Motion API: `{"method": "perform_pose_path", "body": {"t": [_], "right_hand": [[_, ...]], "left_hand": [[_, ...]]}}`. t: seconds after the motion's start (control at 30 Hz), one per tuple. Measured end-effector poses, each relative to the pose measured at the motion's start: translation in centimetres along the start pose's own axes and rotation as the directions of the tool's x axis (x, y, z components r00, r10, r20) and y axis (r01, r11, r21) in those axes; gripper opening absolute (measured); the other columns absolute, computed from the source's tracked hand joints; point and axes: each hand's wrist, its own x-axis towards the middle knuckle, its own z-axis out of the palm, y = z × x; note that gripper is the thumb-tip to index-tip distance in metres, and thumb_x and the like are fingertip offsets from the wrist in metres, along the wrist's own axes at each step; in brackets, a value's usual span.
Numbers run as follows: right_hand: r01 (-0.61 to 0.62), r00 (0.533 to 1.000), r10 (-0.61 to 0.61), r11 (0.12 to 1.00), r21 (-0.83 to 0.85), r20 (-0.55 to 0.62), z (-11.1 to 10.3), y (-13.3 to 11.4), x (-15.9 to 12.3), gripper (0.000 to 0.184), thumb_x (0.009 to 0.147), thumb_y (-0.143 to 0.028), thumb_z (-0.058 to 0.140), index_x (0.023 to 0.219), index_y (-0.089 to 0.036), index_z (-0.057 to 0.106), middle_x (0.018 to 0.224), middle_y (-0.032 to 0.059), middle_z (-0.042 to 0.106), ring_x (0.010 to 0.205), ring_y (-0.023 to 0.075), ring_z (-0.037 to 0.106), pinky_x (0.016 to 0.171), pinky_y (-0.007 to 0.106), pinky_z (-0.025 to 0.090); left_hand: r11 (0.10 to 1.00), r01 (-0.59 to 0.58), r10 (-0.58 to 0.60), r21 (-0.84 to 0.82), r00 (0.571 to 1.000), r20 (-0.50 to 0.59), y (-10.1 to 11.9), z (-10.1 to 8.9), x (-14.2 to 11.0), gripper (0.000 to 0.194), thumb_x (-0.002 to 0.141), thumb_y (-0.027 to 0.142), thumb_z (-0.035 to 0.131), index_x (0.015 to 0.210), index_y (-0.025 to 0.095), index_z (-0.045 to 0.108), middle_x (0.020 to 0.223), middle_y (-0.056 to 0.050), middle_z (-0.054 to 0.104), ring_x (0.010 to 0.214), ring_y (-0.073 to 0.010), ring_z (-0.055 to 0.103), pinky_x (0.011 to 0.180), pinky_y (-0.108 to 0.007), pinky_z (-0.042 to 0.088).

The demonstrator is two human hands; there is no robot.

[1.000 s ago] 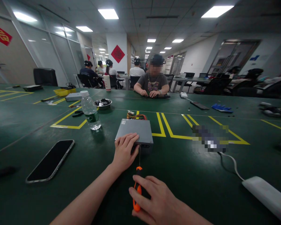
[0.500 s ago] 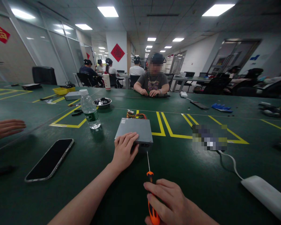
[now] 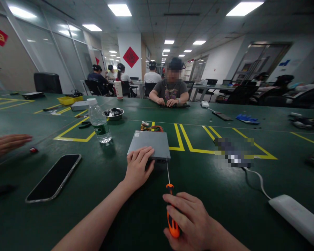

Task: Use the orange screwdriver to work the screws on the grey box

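Note:
A grey computer power supply [image 3: 149, 141] lies flat on the green table, its bundle of coloured wires [image 3: 151, 127] at the far side. My left hand [image 3: 139, 163] grips its near left part, fingers over the top and thumb against the front face. In my right hand [image 3: 191, 219] is a screwdriver [image 3: 173, 223] with an orange and black handle. Its thin shaft points away from me, and the tip meets the front face near the right corner. Whether it sits in a screw is too small to tell.
Left of the power supply stand a water bottle [image 3: 99, 123] and a metal bowl [image 3: 113, 114] of small parts. A phone [image 3: 54, 177] lies nearer me. Another person's hand [image 3: 9, 144] reaches in beside a small red item [image 3: 34, 150]. At right is a white power strip [image 3: 295, 216].
The screwdriver has shifted right along the front face, drawing away and then touching near the right corner. Another person's hand has entered from the left, and a small red item now shows beside it.

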Motion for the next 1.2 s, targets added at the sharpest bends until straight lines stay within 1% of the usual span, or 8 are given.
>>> {"method": "perform_pose_path", "body": {"t": [0.17,0.37,0.63,0.8,0.93,1.0,1.13,1.2], "right_hand": [[-0.019,1.0,0.019,1.0,0.019,0.01,0.2,-0.2,0.2,0.024,0.08,-0.027,0.046,0.097,-0.011,0.052,0.088,0.0141,0.068,0.068,0.0173,0.065,0.063,0.031,0.053],[0.034,0.999,-0.035,0.999,0.041,0.031,0.4,0.2,0.0,0.021,0.076,-0.024,0.048,0.092,-0.011,0.053,0.085,0.0159,0.067,0.067,0.019,0.065,0.059,0.031,0.053],[0.011,1.0,-0.011,1.0,0.001,0.019,0.1,0.1,0.2,0.023,0.08,-0.027,0.045,0.096,-0.012,0.052,0.087,0.0143,0.067,0.071,0.0177,0.065,0.063,0.031,0.053],[0.024,0.99,-0.031,0.998,0.049,0.136,-0.6,0.1,0.2,0.032,0.087,-0.033,0.036,0.105,-0.011,0.051,0.095,0.0171,0.065,0.085,0.0214,0.064,0.069,0.034,0.051],[0.044,0.963,-0.046,0.999,0.012,0.266,-1.0,0.1,0.3,0.03,0.09,-0.036,0.039,0.105,-0.015,0.055,0.097,0.0167,0.064,0.074,0.021,0.064,0.065,0.036,0.05],[0.042,0.972,-0.04,0.999,-0.003,0.231,-0.9,0.1,0.2,0.03,0.089,-0.039,0.045,0.1,-0.013,0.055,0.097,0.0167,0.065,0.071,0.02,0.063,0.066,0.035,0.05],[0.035,0.997,-0.034,0.999,-0.01,0.064,-0.4,0.2,-0.1,0.027,0.088,-0.039,0.049,0.093,-0.013,0.05,0.094,0.017,0.066,0.077,0.0192,0.064,0.07,0.033,0.05],[0.003,0.999,-0.003,1.0,-0.003,0.038,-0.3,0.1,-0.1,0.028,0.088,-0.04,0.05,0.093,-0.013,0.048,0.096,0.0172,0.065,0.081,0.0192,0.064,0.07,0.031,0.05]], "left_hand": [[1.0,0.002,-0.002,0.008,1.0,0.004,0.0,0.0,0.0,0.034,0.086,0.026,0.05,0.119,0.025,0.05,0.123,-0.003,0.058,0.114,-0.0212,0.048,0.091,-0.039,0.028],[1.0,0.009,-0.009,-0.006,1.0,0.018,0.0,0.0,-0.1,0.033,0.086,0.026,0.049,0.12,0.025,0.05,0.124,-0.004,0.057,0.115,-0.0216,0.048,0.092,-0.04,0.027],[1.0,0.002,-0.002,0.01,1.0,0.011,0.0,-0.1,0.0,0.034,0.086,0.027,0.049,0.119,0.024,0.05,0.123,-0.004,0.058,0.114,-0.0216,0.048,0.091,-0.039,0.029],[1.0,0.001,-0.001,0.013,1.0,0.013,0.0,-0.1,0.0,0.032,0.087,0.028,0.048,0.118,0.025,0.05,0.123,-0.003,0.058,0.114,-0.021,0.048,0.091,-0.039,0.028],[1.0,-0.006,0.006,0.002,1.0,0.016,-0.1,-0.1,0.1,0.032,0.086,0.027,0.048,0.118,0.024,0.05,0.124,-0.003,0.057,0.114,-0.0209,0.048,0.092,-0.039,0.028],[1.0,-0.006,0.006,-0.001,1.0,0.012,-0.1,-0.1,0.1,0.032,0.086,0.027,0.048,0.118,0.024,0.05,0.123,-0.003,0.058,0.114,-0.021,0.048,0.092,-0.039,0.028],[1.0,-0.005,0.005,-0.004,1.0,0.01,-0.1,-0.1,0.0,0.032,0.086,0.027,0.048,0.118,0.024,0.05,0.123,-0.004,0.058,0.115,-0.0212,0.047,0.092,-0.04,0.028],[1.0,-0.007,0.007,-0.001,1.0,0.006,0.0,-0.1,0.0,0.032,0.086,0.027,0.049,0.118,0.024,0.051,0.123,-0.004,0.058,0.115,-0.0213,0.047,0.092,-0.04,0.028]]}}
